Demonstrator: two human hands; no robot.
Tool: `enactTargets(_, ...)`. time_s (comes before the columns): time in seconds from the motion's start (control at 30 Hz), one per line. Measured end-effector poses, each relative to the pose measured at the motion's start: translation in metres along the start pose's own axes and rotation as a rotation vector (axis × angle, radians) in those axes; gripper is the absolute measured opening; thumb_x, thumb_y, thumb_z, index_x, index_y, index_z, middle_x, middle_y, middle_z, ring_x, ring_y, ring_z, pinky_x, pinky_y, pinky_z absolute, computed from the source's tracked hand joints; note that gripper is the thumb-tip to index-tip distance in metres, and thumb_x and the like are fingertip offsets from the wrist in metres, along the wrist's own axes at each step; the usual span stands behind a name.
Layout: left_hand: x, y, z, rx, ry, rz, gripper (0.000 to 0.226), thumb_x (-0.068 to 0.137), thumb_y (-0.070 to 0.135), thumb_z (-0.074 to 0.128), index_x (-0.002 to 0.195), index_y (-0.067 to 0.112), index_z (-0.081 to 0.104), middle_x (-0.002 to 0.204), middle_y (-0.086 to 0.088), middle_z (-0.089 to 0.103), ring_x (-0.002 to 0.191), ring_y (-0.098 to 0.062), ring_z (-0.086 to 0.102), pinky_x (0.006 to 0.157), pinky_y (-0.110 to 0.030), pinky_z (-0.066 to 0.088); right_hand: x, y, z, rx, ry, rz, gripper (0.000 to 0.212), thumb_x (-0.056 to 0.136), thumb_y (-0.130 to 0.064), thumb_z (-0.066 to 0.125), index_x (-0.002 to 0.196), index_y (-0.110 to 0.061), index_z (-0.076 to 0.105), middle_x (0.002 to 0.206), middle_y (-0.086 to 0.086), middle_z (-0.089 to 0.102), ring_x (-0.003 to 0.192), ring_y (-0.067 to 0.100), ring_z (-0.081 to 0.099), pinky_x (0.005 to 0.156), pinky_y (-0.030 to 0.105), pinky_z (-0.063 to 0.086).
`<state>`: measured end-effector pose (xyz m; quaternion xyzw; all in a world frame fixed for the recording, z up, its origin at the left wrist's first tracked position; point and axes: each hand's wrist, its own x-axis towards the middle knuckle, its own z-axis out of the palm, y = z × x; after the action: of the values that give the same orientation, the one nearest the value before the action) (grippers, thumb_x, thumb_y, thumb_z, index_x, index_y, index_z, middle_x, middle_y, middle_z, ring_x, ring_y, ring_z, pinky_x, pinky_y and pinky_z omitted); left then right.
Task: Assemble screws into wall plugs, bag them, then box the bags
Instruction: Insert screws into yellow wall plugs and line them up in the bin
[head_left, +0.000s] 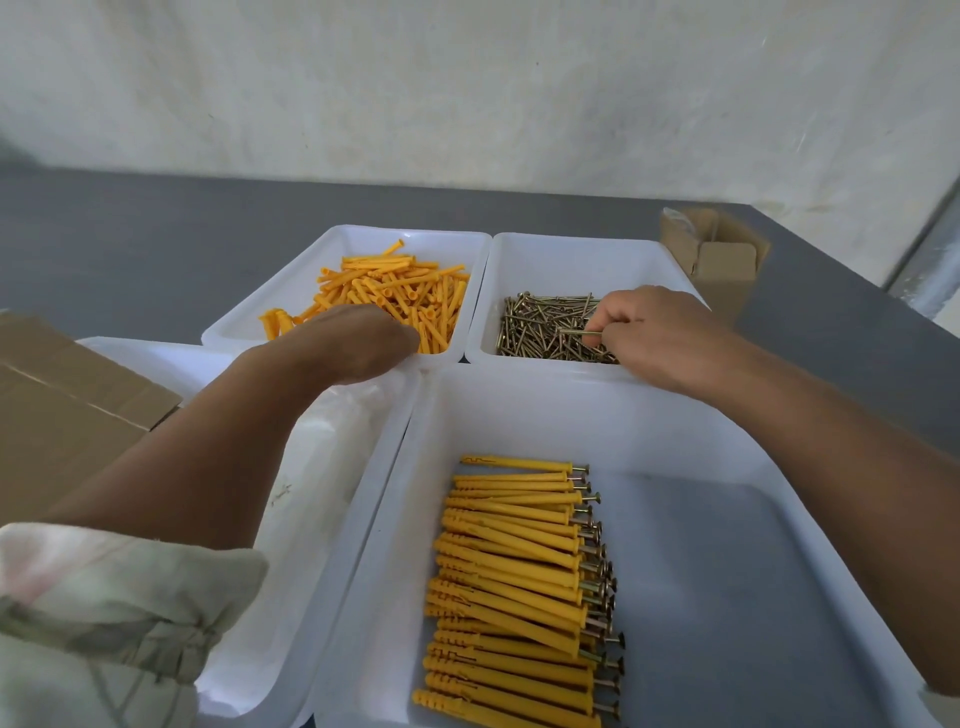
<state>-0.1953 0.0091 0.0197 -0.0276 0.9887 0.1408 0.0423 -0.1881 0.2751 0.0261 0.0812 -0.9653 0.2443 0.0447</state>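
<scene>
Pinching one screw over the screw tray with right hand; left hand down in wall plugs, fingers hidden, grip can't tell.

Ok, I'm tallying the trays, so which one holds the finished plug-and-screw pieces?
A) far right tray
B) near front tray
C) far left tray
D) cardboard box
B: the near front tray holds yellow plugs with screw heads sticking out; the far ones hold only loose plugs and loose screws.

Bright, even, diffuse light; shadows soft. Mild glare on white tray rims. Wide-angle bowing at frame edges (table line curves). Sleeve near lens soft; centre sharp.
</scene>
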Motion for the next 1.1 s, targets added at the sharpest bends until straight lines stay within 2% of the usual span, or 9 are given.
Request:
enactTargets(0.2, -0.005, 0.007, -0.005, -0.145, -0.003, 0.069, 0.03, 0.096, 0.015, 0.048, 0.114, 0.001, 0.067, 0.115, -0.014, 0.064, 0.11, -0.031, 0.056, 0.093, -0.035, 0.047, -0.007, -0.005, -0.004, 0.018, 0.035, -0.046, 0.023, 0.093, -0.013, 0.05, 0.1, -0.026, 0.068, 0.087, -0.012, 0.062, 0.082, 0.012, 0.054, 0.058, 0.02, 0.036)
enactTargets(0.27, -0.007, 0.008, -0.004, -0.17, 0.016, 0.119, 0.023, 0.094, 0.01, 0.05, 0.103, 0.01, 0.071, 0.1, -0.002, 0.066, 0.097, -0.019, 0.055, 0.081, -0.025, 0.045, -0.008, -0.007, -0.006, 0.033, 0.038, -0.053, 0.027, 0.09, -0.008, 0.049, 0.095, -0.028, 0.066, 0.083, -0.015, 0.061, 0.079, 0.009, 0.054, 0.056, 0.021, 0.035)
enactTargets(0.37, -0.01, 0.011, -0.003, -0.338, 0.051, 0.167, 0.024, 0.091, 0.012, 0.057, 0.079, 0.029, 0.07, 0.091, 0.002, 0.068, 0.087, -0.017, 0.056, 0.077, -0.031, 0.046, -0.01, -0.01, -0.007, 0.068, 0.067, -0.076, 0.032, 0.089, -0.005, 0.048, 0.084, -0.033, 0.06, 0.081, -0.014, 0.062, 0.073, 0.003, 0.053, 0.054, 0.021, 0.034)
enactTargets(0.57, -0.018, 0.024, -0.007, -0.738, 0.222, 0.291, 0.022, 0.09, 0.015, 0.063, 0.083, 0.035, 0.071, 0.083, 0.013, 0.071, 0.079, -0.003, 0.06, 0.077, -0.02, 0.046, -0.013, -0.017, -0.007, 0.143, 0.179, -0.135, 0.032, 0.088, -0.008, 0.054, 0.077, -0.037, 0.057, 0.076, -0.015, 0.062, 0.074, 0.001, 0.057, 0.061, 0.023, 0.044)
enactTargets(0.63, -0.02, 0.029, -0.01, -0.917, 0.209, 0.268, 0.019, 0.09, 0.012, 0.064, 0.085, 0.029, 0.072, 0.083, 0.001, 0.07, 0.079, -0.012, 0.061, 0.078, -0.03, 0.051, -0.014, -0.019, -0.008, 0.225, 0.175, -0.139, 0.029, 0.088, -0.008, 0.056, 0.079, -0.036, 0.058, 0.074, -0.013, 0.064, 0.076, 0.005, 0.062, 0.069, 0.031, 0.053)
enactTargets(0.73, -0.024, 0.037, -0.012, -1.127, 0.137, 0.181, 0.012, 0.092, 0.009, 0.063, 0.084, 0.017, 0.067, 0.077, -0.002, 0.07, 0.067, -0.011, 0.066, 0.061, -0.024, 0.055, -0.014, -0.02, -0.007, 0.392, 0.126, -0.128, 0.027, 0.089, -0.012, 0.06, 0.093, -0.037, 0.053, 0.077, -0.013, 0.068, 0.068, 0.01, 0.07, 0.077, 0.042, 0.058)
enactTargets(0.83, -0.027, 0.042, -0.009, -1.237, 0.056, 0.086, 0.006, 0.092, 0.005, 0.061, 0.097, 0.009, 0.06, 0.083, -0.011, 0.069, 0.066, -0.014, 0.067, 0.055, -0.022, 0.055, -0.012, -0.02, -0.006, 0.54, 0.094, -0.107, 0.052, 0.088, -0.009, 0.063, 0.13, -0.033, 0.045, 0.076, -0.015, 0.068, 0.062, 0.011, 0.071, 0.072, 0.038, 0.058)
enactTargets(0.9, -0.027, 0.043, -0.006, -1.284, 0.019, 0.026, 0.022, 0.092, 0.002, 0.061, 0.112, 0.009, 0.056, 0.091, -0.015, 0.066, 0.074, -0.019, 0.066, 0.058, -0.024, 0.057, -0.012, -0.02, -0.005, 0.666, 0.074, -0.103, 0.069, 0.087, -0.004, 0.064, 0.142, -0.034, 0.037, 0.072, -0.011, 0.068, 0.063, 0.016, 0.071, 0.074, 0.04, 0.06)
enactTargets(1.1, -0.028, 0.046, -0.004, -1.384, -0.032, -0.041, 0.021, 0.092, -0.004, 0.059, 0.111, 0.005, 0.056, 0.084, -0.011, 0.061, 0.057, -0.013, 0.066, 0.056, -0.025, 0.057, -0.015, -0.027, -0.005, 0.836, 0.076, -0.087, 0.041, 0.085, -0.002, 0.066, 0.113, -0.028, 0.052, 0.074, 0.003, 0.072, 0.068, 0.027, 0.073, 0.071, 0.044, 0.062)
